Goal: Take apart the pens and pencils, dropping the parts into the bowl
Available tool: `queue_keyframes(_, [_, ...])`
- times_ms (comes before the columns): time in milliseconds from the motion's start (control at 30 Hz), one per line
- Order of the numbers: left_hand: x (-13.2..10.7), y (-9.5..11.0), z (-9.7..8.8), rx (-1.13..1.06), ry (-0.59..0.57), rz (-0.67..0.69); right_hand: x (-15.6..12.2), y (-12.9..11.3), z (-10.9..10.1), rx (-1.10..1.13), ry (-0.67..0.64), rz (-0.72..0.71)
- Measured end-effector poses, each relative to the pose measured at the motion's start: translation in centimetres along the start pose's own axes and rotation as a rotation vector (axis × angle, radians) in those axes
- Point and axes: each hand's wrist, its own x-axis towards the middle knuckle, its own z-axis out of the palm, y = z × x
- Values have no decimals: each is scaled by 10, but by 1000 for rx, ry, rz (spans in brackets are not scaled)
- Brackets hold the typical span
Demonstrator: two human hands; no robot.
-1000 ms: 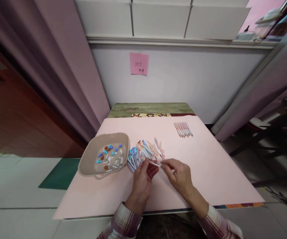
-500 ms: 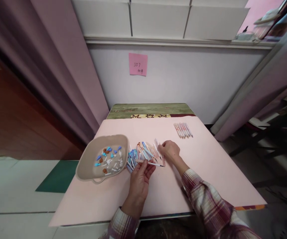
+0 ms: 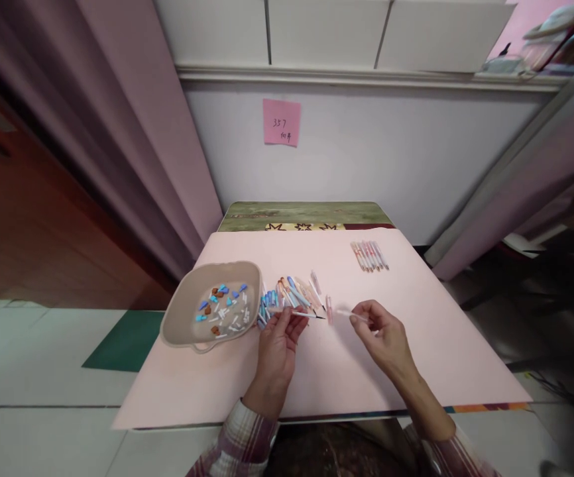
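Between thumb and fingers of my left hand (image 3: pixel 278 344) is a slim white pen refill (image 3: pixel 311 315), its dark tip pointing right. My right hand (image 3: pixel 384 336), closed at the fingertips, pinches a clear, narrow pen tube (image 3: pixel 346 312); its far end is faint and blurred. The tube's left end and the refill's tip are close but apart. Just behind my left hand lies a pile of blue, orange and clear pen parts (image 3: pixel 291 291). A pinkish clear pen piece (image 3: pixel 329 308) lies between the hands, with another clear piece (image 3: pixel 315 282) farther back.
A beige plastic basin (image 3: pixel 175 311) at the table's left holds small blue, brown and white pieces. Several pens (image 3: pixel 369 256) lie side by side at the back right of the pink tabletop (image 3: pixel 436 358). A pink note (image 3: pixel 282 123) is stuck to the wall behind.
My right hand has drawn back from the pile, toward me and to the right, now with the clear tube. My left hand keeps the refill in nearly the same place. The view has shifted slightly.
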Motion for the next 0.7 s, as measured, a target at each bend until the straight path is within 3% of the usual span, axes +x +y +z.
queue_keyframes(233, [-8, 2, 4, 12, -9, 40, -18, -23, 2, -130, 63, -105])
queue_keyframes(700, [-19, -1, 11, 48, -25, 57, -23, -31, 12, -110, 93, -160])
